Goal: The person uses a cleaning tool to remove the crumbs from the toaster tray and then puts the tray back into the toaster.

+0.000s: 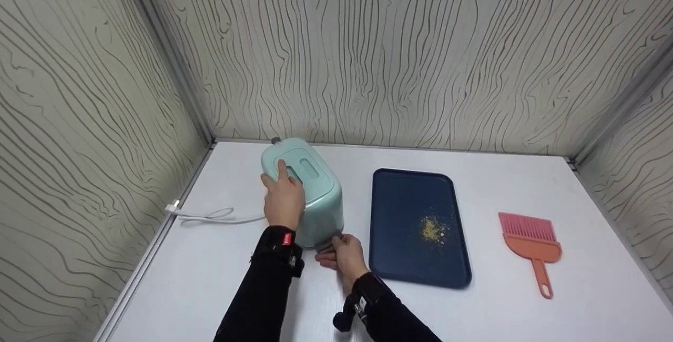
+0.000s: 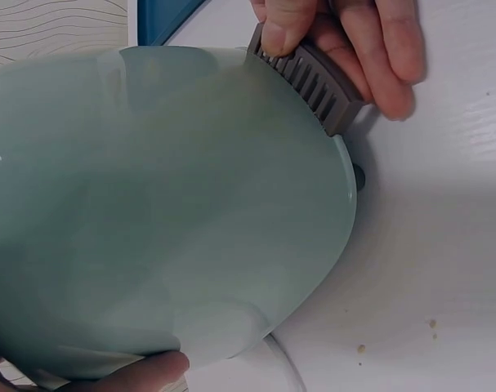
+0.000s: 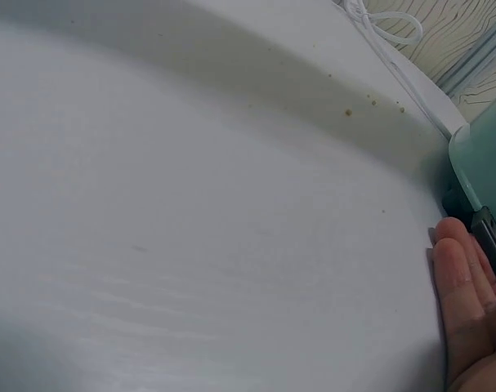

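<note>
A mint-green toaster [image 1: 320, 210] stands left of the middle of the table, its slots facing up and a white cord trailing left. My left hand [image 1: 284, 202] holds its upper left side, index finger stretched over the top. In the left wrist view, one left finger [image 2: 154, 369] lies along the toaster's side. At the toaster's near end, my right hand [image 1: 347, 255] pinches the grey slotted end of the crumb tray [image 2: 313, 82], thumb on its face. That slotted end sits low against the green body; the rest of the tray is hidden.
A dark blue tray [image 1: 410, 215] with yellow crumbs [image 1: 434, 230] lies right of the toaster. Farther right is an orange brush [image 1: 533, 250] with pink bristles. The white cord [image 1: 221, 219] reaches the table's left edge. Loose crumbs [image 3: 348, 113] dot the white tabletop [image 3: 190, 196].
</note>
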Motion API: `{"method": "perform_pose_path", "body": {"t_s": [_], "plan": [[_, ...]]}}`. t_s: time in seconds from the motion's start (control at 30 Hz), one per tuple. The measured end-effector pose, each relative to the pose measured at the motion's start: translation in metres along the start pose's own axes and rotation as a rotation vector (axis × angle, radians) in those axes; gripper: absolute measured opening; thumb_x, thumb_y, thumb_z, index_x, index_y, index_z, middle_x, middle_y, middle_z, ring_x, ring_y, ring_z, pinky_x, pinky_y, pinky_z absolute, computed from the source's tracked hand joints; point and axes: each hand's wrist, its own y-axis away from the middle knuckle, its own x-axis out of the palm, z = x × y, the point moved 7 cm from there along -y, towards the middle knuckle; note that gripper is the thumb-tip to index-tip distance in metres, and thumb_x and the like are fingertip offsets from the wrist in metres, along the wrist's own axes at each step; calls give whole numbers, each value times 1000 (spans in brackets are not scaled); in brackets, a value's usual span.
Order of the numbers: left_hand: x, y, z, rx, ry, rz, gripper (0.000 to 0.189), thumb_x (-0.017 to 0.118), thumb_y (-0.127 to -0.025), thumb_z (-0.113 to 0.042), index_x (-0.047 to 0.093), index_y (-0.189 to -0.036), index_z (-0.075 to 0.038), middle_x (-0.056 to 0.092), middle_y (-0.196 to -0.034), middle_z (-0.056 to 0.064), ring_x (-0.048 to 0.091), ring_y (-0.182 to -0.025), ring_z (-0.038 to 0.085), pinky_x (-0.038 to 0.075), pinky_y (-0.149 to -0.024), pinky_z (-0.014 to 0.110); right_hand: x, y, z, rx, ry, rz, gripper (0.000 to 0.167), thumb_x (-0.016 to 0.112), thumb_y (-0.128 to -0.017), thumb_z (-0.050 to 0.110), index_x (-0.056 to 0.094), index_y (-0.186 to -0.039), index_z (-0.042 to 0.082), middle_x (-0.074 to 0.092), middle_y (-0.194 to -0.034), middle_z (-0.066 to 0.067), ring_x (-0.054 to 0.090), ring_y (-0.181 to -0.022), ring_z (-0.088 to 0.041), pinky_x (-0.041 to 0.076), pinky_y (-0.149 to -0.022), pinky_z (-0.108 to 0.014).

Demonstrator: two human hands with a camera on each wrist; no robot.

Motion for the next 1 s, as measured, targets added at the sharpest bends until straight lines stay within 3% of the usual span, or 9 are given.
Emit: {"method": "perform_pose_path", "body": {"t_s": [0.43, 0.6, 0.7, 0.8, 0.9, 1.0], "plan": [[2, -1, -1, -9, 9, 21, 53, 38, -109, -26, 33, -161, -20, 29, -153, 34, 53, -58, 24, 42, -48, 36, -2, 3, 1, -17, -27, -33, 26, 40, -109, 9, 41, -125, -11, 69, -96, -25, 75, -78, -25, 63, -71, -34], [-1, -1, -1, 4, 9, 4, 53, 38, -108, -25, 35, -160, -18, 30, -152, 35, 53, -58, 24, 43, -47, 37, 0, 11, 6, -36, -5, -41, 40, 48, -102, 2, 31, -136, -10, 68, -91, -22, 74, -71, -24, 63, -65, -34], [-1, -1, -1, 11, 9, 0, 53, 39, -108, -24, 35, -160, -18, 30, -152, 36, 52, -57, 23, 43, -47, 37, -3, 16, 15, -81, 130, -68, 50, 51, -97, -1, 29, -142, -8, 65, -87, -17, 70, -62, -21, 60, -57, -32], [-1, -2, 0, 10, 5, -1, 53, 39, -108, -24, 35, -160, -18, 30, -152, 36, 51, -57, 23, 42, -47, 36, -11, 19, 30, -171, 371, -129, 50, 55, -95, -1, 37, -141, -5, 60, -87, -11, 64, -61, -16, 54, -54, -29], [0, -3, 2, 3, 2, 11, 54, 38, -108, -25, 33, -161, -18, 30, -152, 35, 51, -57, 22, 42, -47, 36, -16, 19, 49, -291, 593, -182, 48, 62, -94, 1, 46, -139, -3, 61, -95, -11, 63, -74, -20, 53, -63, -32], [1, -3, 3, -5, 0, 25, 54, 37, -108, -25, 31, -161, -19, 29, -152, 34, 51, -59, 22, 43, -48, 36, -17, 17, 62, -396, 728, -164, 59, 68, -92, 4, 45, -146, -4, 63, -121, -20, 65, -102, -32, 56, -84, -44]]}}
